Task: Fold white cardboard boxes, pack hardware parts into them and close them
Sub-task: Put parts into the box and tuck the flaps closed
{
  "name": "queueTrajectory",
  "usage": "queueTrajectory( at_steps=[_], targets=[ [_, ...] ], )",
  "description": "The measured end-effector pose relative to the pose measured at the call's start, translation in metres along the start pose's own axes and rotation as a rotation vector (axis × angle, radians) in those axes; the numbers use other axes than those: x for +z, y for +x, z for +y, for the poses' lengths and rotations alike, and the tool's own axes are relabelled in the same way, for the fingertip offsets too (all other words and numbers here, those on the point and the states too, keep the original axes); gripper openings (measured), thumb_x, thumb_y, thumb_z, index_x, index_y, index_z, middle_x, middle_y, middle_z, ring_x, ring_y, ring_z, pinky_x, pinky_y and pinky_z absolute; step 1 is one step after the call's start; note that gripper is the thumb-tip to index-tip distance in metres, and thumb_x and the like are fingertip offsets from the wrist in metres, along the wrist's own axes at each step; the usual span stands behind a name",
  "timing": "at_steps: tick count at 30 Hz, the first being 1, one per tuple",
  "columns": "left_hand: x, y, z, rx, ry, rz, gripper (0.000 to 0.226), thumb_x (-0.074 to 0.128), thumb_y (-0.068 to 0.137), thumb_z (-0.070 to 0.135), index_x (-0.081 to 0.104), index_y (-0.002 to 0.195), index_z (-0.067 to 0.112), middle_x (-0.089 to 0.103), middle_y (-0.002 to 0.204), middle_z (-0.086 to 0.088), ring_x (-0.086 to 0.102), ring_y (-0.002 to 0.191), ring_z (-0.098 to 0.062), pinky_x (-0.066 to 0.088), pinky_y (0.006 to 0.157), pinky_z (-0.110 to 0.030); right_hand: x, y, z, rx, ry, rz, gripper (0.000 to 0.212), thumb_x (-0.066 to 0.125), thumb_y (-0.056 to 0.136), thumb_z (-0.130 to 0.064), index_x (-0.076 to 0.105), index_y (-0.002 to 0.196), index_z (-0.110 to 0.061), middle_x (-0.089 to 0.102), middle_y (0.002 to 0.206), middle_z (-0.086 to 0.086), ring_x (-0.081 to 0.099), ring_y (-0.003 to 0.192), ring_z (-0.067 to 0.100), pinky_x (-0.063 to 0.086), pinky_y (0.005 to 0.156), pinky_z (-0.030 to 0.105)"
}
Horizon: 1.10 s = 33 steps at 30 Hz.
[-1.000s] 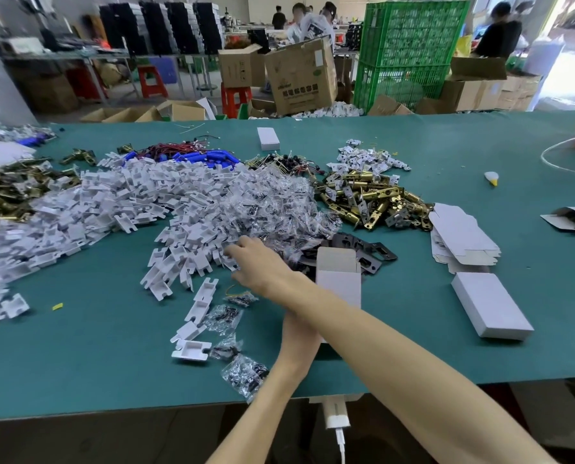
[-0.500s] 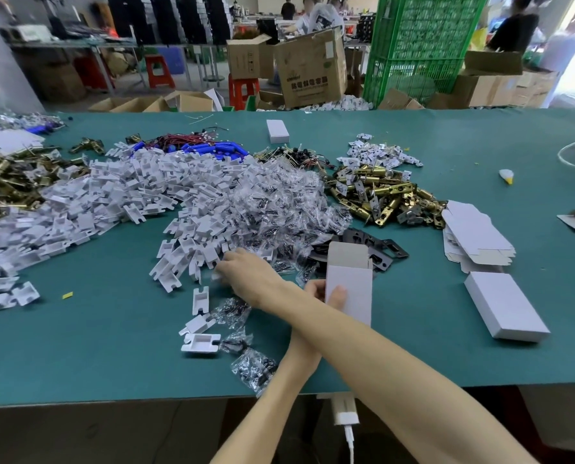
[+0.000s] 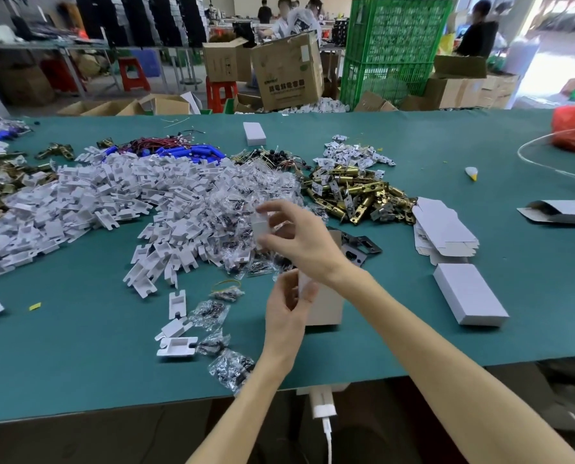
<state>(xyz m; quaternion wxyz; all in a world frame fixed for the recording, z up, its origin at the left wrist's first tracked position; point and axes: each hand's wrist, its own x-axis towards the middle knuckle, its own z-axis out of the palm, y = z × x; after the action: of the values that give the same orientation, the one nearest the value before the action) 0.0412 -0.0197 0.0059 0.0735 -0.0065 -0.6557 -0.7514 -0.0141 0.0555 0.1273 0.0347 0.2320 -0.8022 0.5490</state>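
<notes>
My right hand (image 3: 297, 237) is raised over the piles and pinches a small white plastic part (image 3: 260, 226) between its fingertips. Below it, my left hand (image 3: 287, 304) grips the left edge of an open white cardboard box (image 3: 324, 308) that rests on the green table; my right forearm crosses over the box's top. A heap of white plastic parts (image 3: 88, 199) fills the left half of the table. Beside it lies a pile of clear bags of small dark screws (image 3: 242, 202). Brass latch parts (image 3: 356, 194) and black metal plates (image 3: 363, 249) lie right of my hands.
A closed white box (image 3: 470, 294) and a stack of flat box blanks (image 3: 443, 231) lie to the right. Another closed box (image 3: 254, 133) sits at the far middle. Loose parts and bags (image 3: 209, 316) are scattered near the table's front edge (image 3: 112, 408). People work behind green crates (image 3: 393, 45).
My right hand has lifted off the pile, up and to the right, with a white plastic part pinched in it. My left hand keeps its hold on the open box.
</notes>
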Motion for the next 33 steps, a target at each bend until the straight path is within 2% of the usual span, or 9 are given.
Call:
queueTrajectory(
  at_steps=[4,7,10,13,18,21,26,31,33],
  targets=[
    [0.001,0.0,0.001,-0.024,-0.058,0.01,0.032,0.074,0.092,0.034,0.064,0.119,0.021,0.076,0.105,0.003,0.071,0.096,-0.01,0.057,0.076,-0.022,-0.039,-0.02,-0.003,-0.055,-0.081,0.061,0.028,0.077,0.088,-0.011,0.064,0.112,-0.013,0.071,0.091,-0.002,0.07,0.08,0.014,0.058,0.08,0.028],
    [0.0,0.0,0.001,-0.05,-0.087,0.01,0.033,0.073,0.091,0.034,0.064,0.119,0.02,0.076,0.107,0.003,0.072,0.098,-0.011,0.057,0.076,-0.023,-0.063,-0.028,0.007,0.012,-0.178,0.148,0.02,0.077,0.088,-0.012,0.065,0.104,-0.012,0.066,0.079,-0.002,0.059,0.067,0.009,0.053,0.068,0.027],
    [0.0,0.0,-0.001,-0.067,-0.058,0.024,0.033,0.072,0.091,0.038,0.064,0.117,0.019,0.076,0.106,0.005,0.071,0.096,-0.01,0.058,0.079,-0.026,-0.076,-0.031,0.017,0.057,-0.255,0.162,0.017,0.077,0.088,-0.012,0.066,0.101,-0.014,0.067,0.082,0.002,0.06,0.069,0.014,0.052,0.069,0.027],
    [-0.001,0.0,-0.002,-0.09,-0.061,0.026,0.037,0.071,0.09,0.041,0.066,0.116,0.015,0.075,0.107,0.001,0.071,0.099,-0.014,0.059,0.083,-0.03,-0.079,-0.031,0.022,0.067,-0.287,0.132,0.017,0.078,0.088,-0.015,0.068,0.102,-0.014,0.071,0.09,0.003,0.068,0.081,0.019,0.057,0.077,0.027],
    [-0.003,0.001,-0.005,-0.143,-0.093,-0.009,0.041,0.072,0.092,0.044,0.068,0.112,0.009,0.076,0.108,-0.009,0.072,0.099,-0.022,0.059,0.084,-0.036,-0.076,-0.022,0.024,0.084,-0.391,0.079,0.013,0.078,0.09,-0.02,0.072,0.098,-0.013,0.071,0.087,-0.003,0.067,0.08,0.012,0.056,0.076,0.025],
    [-0.002,0.0,-0.004,-0.167,-0.098,-0.04,0.045,0.073,0.088,0.047,0.069,0.112,0.009,0.077,0.106,-0.009,0.073,0.096,-0.022,0.059,0.083,-0.036,-0.077,-0.017,0.027,0.11,-0.539,-0.018,0.009,0.074,0.092,-0.023,0.073,0.098,-0.016,0.07,0.085,-0.004,0.066,0.082,0.012,0.056,0.078,0.032],
    [-0.002,0.0,-0.002,-0.193,-0.111,-0.05,0.048,0.074,0.085,0.046,0.069,0.11,0.006,0.075,0.105,-0.016,0.072,0.092,-0.023,0.056,0.08,-0.04,-0.078,-0.019,0.031,0.163,-0.643,-0.106,0.011,0.067,0.095,-0.023,0.073,0.103,-0.021,0.066,0.083,-0.008,0.064,0.078,0.015,0.053,0.069,0.03],
    [-0.002,0.001,-0.002,-0.201,-0.116,-0.057,0.046,0.077,0.089,0.043,0.068,0.111,0.004,0.075,0.107,-0.017,0.072,0.094,-0.025,0.057,0.08,-0.04,-0.078,-0.019,0.028,0.203,-0.678,-0.142,0.015,0.063,0.096,-0.023,0.075,0.103,-0.015,0.069,0.093,-0.003,0.065,0.084,0.016,0.055,0.074,0.031],
    [-0.003,0.001,-0.003,-0.201,-0.126,-0.058,0.044,0.076,0.089,0.041,0.067,0.113,0.005,0.076,0.108,-0.016,0.072,0.096,-0.025,0.058,0.084,-0.042,-0.078,-0.018,0.026,0.2,-0.708,-0.171,0.019,0.062,0.098,-0.022,0.076,0.103,-0.01,0.066,0.089,-0.005,0.064,0.084,0.015,0.051,0.072,0.027]
  ],
)
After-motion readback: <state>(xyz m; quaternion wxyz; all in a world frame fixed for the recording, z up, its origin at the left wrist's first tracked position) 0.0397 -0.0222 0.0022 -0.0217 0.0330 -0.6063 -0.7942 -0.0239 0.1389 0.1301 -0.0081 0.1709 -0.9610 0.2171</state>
